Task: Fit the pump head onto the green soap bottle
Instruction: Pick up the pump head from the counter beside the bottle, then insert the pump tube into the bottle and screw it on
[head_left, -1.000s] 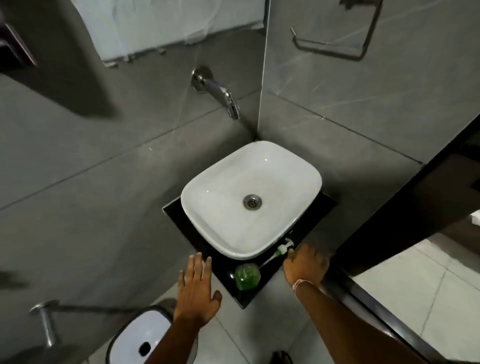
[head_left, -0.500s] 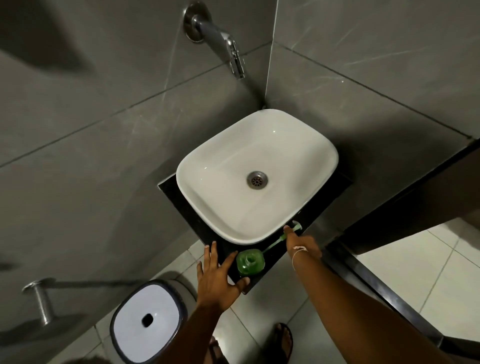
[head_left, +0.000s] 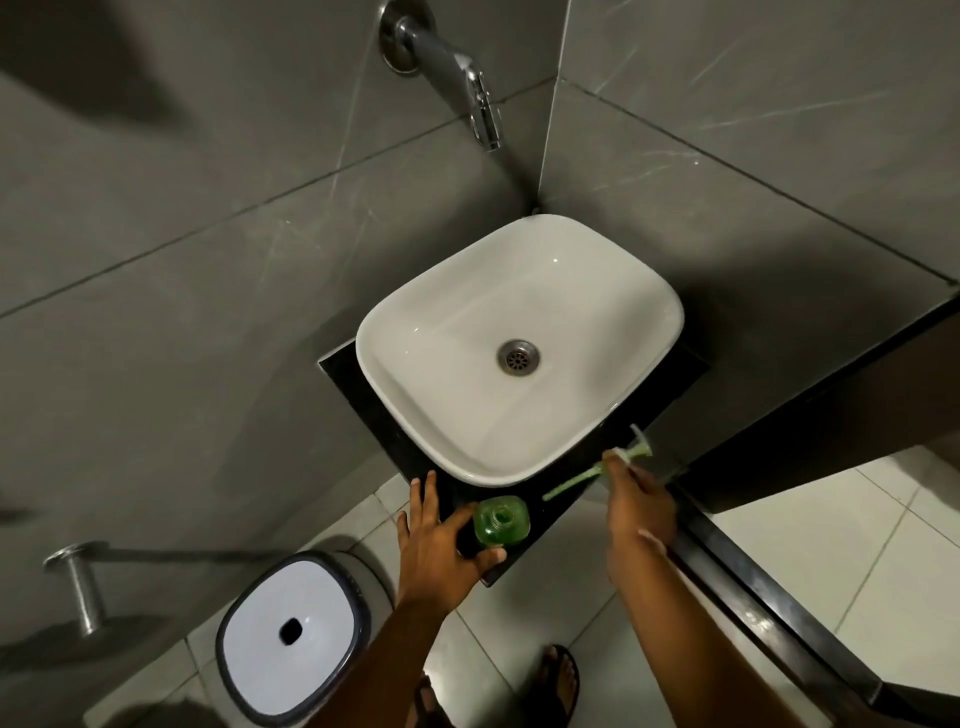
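The green soap bottle (head_left: 501, 520) stands upright on the black counter (head_left: 566, 512) in front of the sink, its neck uncapped. My left hand (head_left: 434, 540) reaches around its left side, with thumb and fingers touching the bottle but not closed tight. The pump head (head_left: 631, 451), clear with a long green tube (head_left: 571, 483), lies tilted at the counter's right corner. My right hand (head_left: 636, 506) pinches it near the collar, with the tube pointing toward the bottle.
A white basin (head_left: 613, 291) fills most of the black counter, under a chrome wall tap (head_left: 467, 78). A white-lidded bin (head_left: 296, 642) stands on the floor at lower left. A dark ledge (head_left: 769, 587) runs along the right. My sandalled feet (head_left: 558, 680) are below.
The camera has dropped closer. My left hand moved up to the bottle and wrapped around its side. My right hand took hold of the pump head and lifted it slightly.
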